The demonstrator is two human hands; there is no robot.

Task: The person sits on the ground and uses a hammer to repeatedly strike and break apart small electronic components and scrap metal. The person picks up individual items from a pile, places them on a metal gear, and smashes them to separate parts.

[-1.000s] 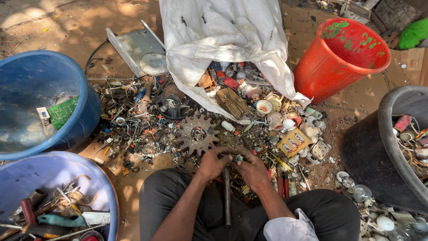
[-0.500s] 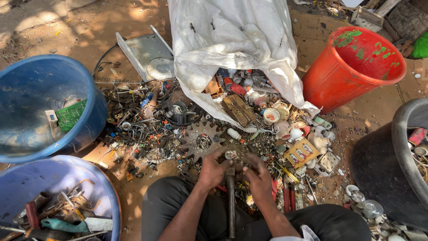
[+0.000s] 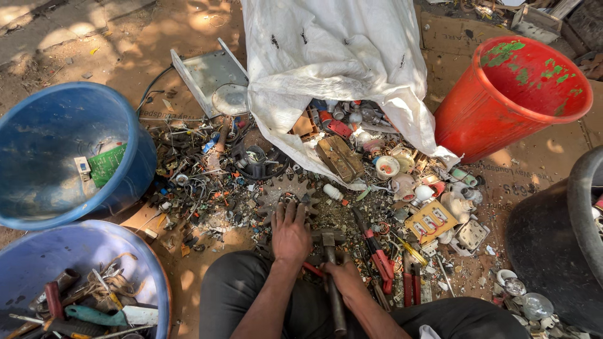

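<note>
Left hand [image 3: 290,231] flat, fingers spread on one rusty toothed gear [image 3: 284,191] amid ground scrap, right hand [image 3: 342,276] gripping one hammer [image 3: 331,263] handle, two blue tubs [image 3: 69,150], one red bucket [image 3: 512,94], one white sack [image 3: 333,63].

Views: just the one, head-worn.
Position: above a seated person's lap, close over the scrap pile [image 3: 301,188] on the ground.
Facing: steeply down and forward, toward 12 o'clock.
Frame edges: white sack [image 3: 333,69] at 12, red bucket [image 3: 509,94] at 2, blue tub [image 3: 69,157] at 9.
Overlap: none, single view.
</note>
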